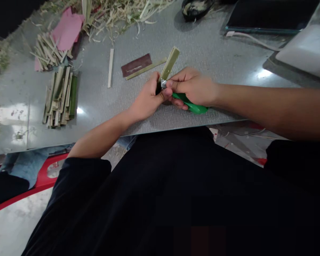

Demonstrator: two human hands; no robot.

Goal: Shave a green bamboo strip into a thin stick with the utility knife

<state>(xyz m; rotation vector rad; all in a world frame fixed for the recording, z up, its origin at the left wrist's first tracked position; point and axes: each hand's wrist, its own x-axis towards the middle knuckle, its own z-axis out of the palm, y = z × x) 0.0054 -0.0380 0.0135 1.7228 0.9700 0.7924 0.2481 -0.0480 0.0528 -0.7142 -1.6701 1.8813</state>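
Note:
My left hand (147,99) is closed around the lower end of a flat greenish-yellow bamboo strip (171,62), which slants up and away over the table. Fingers of my right hand (196,87) wrap a green-handled cutter knife (197,108). Its metal head meets the strip close to both thumbs; the blade edge itself is hidden. Just beyond my left hand lie a dark red rectangular piece (135,65) and a thin bamboo strip (146,68) along its edge. Further left, one pale strip (110,68) lies alone.
A stack of bamboo strips (60,97) lies at the left, with thinner sticks (46,53) and pink paper (67,29) behind it. Shavings (122,16) cover the far edge. A black bowl (196,9), a dark tablet-like device (272,14) and a white cable (253,38) sit at the far right.

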